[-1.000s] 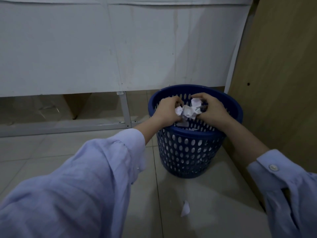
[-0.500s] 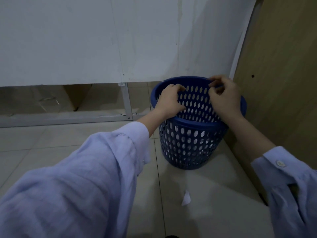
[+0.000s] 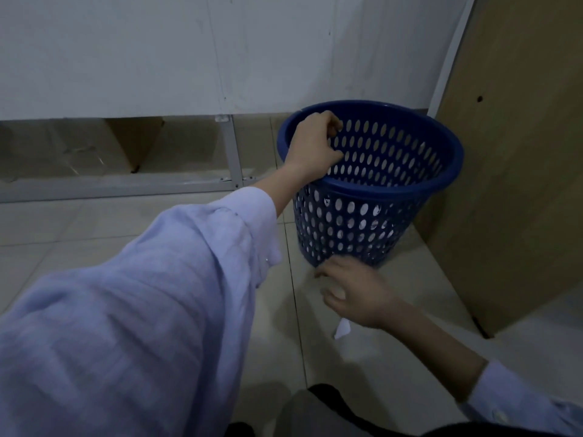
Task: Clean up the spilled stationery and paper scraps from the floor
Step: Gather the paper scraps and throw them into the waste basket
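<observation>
A person's left hand (image 3: pixel 315 146) holds the rim of a blue basket (image 3: pixel 410 184) while the right hand (image 3: pixel 350 288) hangs low over a tiled floor (image 3: pixel 94 222).

The left hand, reaching out of a pale blue sleeve (image 3: pixel 142 294), has its fingers curled over the basket's left rim. The right hand is blurred, just in front of the basket's base, and whether it is spread or closed cannot be told. A white paper scrap (image 3: pixel 342 329) lies on the floor just beside that hand's wrist, on the near side of the basket. More white paper (image 3: pixel 362 210) shows through the holes in the basket's wall. The basket stands upright in a corner, with a white panel (image 3: pixel 157 52) behind it and a wooden board (image 3: pixel 520 152) to its right.
</observation>
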Demonstrator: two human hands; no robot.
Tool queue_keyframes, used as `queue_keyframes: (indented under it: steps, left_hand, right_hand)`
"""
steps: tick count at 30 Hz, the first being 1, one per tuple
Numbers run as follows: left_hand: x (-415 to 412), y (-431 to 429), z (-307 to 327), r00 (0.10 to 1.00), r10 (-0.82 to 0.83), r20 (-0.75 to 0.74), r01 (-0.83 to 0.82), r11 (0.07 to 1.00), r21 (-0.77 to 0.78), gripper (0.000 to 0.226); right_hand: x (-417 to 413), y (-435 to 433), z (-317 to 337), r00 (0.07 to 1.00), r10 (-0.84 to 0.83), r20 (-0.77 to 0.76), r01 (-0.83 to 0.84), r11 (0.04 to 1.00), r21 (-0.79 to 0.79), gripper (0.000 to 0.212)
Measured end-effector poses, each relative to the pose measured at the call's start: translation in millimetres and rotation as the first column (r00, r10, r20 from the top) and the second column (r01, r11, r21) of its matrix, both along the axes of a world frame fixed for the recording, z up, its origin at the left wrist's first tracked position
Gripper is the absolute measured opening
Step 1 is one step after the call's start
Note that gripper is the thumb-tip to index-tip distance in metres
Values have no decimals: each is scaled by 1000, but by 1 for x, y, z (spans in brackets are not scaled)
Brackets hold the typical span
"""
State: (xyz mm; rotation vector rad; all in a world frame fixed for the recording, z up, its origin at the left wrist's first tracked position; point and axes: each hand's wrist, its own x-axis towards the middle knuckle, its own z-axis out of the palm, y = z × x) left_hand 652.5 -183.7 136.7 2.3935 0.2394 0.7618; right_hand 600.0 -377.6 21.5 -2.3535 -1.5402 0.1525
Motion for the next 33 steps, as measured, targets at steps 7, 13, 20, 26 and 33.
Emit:
queue_keyframes:
  steps: [7,13,20,26,33]
  left_hand:
    - [0,1,-2,1000,-6,3,6,1000,-10,36]
    - [1,1,-3,1000,-10,3,10,1000,-27,35]
    - [2,0,-1,1000,-15,6,15,999,-29,34]
    - [3,1,-3,1000,-1,21,2,999,-37,29]
    - [3,1,-4,998,20,56,-17,999,-51,25]
  right_hand:
    - [-6,-13,-75,980,-162,-116,79,851,-520,60]
    - [-19,-5,-97,981,-195,27,183,858,-480,28]
    - [-21,2,-74,946,-254,-201,164,911,-379,23]
    - [-23,15,8,971,-98,-220,115,991,65,20]
    - [8,4,105,980,-174,94,91,818,567,13]
